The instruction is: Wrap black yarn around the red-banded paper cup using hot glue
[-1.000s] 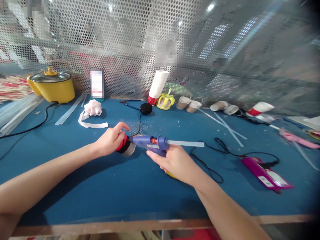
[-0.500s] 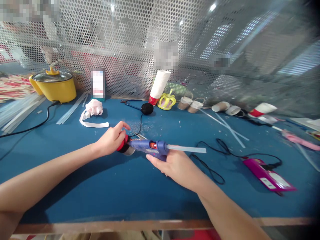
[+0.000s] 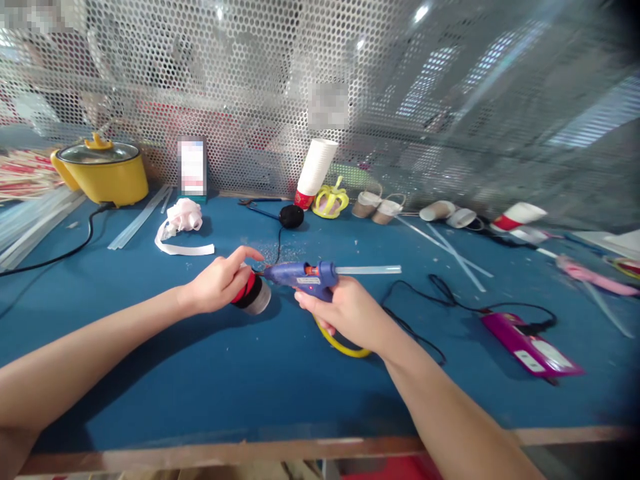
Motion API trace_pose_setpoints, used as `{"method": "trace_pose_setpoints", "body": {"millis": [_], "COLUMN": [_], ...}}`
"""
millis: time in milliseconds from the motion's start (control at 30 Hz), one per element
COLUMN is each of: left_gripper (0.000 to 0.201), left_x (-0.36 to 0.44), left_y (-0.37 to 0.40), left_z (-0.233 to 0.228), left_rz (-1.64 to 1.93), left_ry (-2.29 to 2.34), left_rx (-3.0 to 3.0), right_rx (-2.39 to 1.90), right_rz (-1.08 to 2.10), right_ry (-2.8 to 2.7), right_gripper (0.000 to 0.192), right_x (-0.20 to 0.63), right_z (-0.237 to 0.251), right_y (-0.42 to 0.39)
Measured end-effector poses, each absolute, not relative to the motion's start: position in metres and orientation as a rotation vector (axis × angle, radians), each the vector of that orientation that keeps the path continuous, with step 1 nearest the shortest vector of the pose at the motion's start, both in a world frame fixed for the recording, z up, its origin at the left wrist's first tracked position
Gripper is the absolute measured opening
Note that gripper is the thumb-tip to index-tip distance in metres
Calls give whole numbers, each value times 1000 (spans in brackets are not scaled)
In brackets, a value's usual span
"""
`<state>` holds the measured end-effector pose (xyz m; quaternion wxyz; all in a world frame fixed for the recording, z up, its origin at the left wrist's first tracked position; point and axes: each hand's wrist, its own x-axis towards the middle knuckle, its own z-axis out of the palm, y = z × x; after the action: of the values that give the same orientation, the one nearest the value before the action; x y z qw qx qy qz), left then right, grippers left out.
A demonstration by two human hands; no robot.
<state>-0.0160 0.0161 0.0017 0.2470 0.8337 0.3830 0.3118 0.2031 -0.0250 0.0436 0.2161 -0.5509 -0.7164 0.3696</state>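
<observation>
My left hand (image 3: 215,283) is closed around a small red paper cup (image 3: 243,293) with a black band, tilted so that its whitish end faces right. In my right hand (image 3: 350,307) is a blue glue gun (image 3: 305,273), its handle wrapped by my fingers. A clear glue stick (image 3: 370,270) sticks out of the gun's back end. The nozzle points left and lies close to the cup's upper edge; whether they touch I cannot tell. Below my right hand a yellow curved strip (image 3: 345,348) shows, partly hidden by the hand.
Along the mesh at the back stand a yellow electric pot (image 3: 110,175), a phone (image 3: 193,167), stacked paper cups (image 3: 316,170), a yellow crown-like piece (image 3: 330,200) and small cup baskets (image 3: 367,204). A crumpled white ribbon (image 3: 184,217) lies left; a purple power strip (image 3: 530,347) with black cable lies right.
The glue gun has risen slightly and its nozzle has shifted to the cup's upper edge. More of the cup's whitish end and the yellow strip now show.
</observation>
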Motion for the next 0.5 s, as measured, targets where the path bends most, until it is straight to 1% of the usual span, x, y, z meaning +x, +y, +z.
{"method": "trace_pose_setpoints", "body": {"millis": [267,500], "left_gripper": [27,25], "left_x": [-16,-11], "left_y": [16,17], "left_z": [1,3], "left_rz": [850,868], "left_ry": [1034,1198], "left_rx": [2279,2169], "right_rx": [-1507,-1546], "right_rz": [1080,1011], "right_ry": [-1973,-1996], "right_gripper": [24,24], "right_x": [205,202], "right_z": [44,45], "right_y": [-25,-35]}}
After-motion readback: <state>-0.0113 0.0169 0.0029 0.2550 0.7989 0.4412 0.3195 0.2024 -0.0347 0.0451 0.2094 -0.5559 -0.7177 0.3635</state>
